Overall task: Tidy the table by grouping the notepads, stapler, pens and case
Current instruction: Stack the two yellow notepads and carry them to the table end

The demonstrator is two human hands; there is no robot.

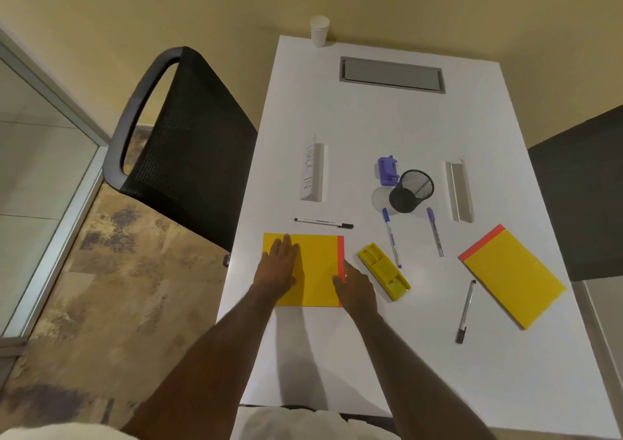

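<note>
Broadly, a white table (387, 129) runs away from the person, with a black mesh chair (188, 143) at its left edge, a dark panel at its right, a beige wall behind and mottled brown floor below left. Set into the far end is a grey hatch (392, 75), and a paper cup (319, 31) stands at the far corner. Both hands are on the near notepad (317, 271), which lies square to the person with its red binding strip on the right. The left hand (281, 267) rests flat on its left half, fingers straight; the right hand (355, 288) touches the red-strip edge, though I cannot tell whether its fingers curl under that edge. The second notepad (512, 276) lies well apart to the right, its long axis slanting away to the left, so the right hand is the nearer one for bringing the two together. Between the pads lies the yellow case (384, 271), just beside the right hand and angled. Farther off stand a mesh pen cup (411, 190) and the purple stapler (387, 171), flanked by two folded sign cards (313, 173), one reading CHECK-IN. Scattered pens: a black-capped one (323, 223) just beyond the near pad, two blue ones (391, 237) near the cup, and one (466, 311) below the far pad.
</note>
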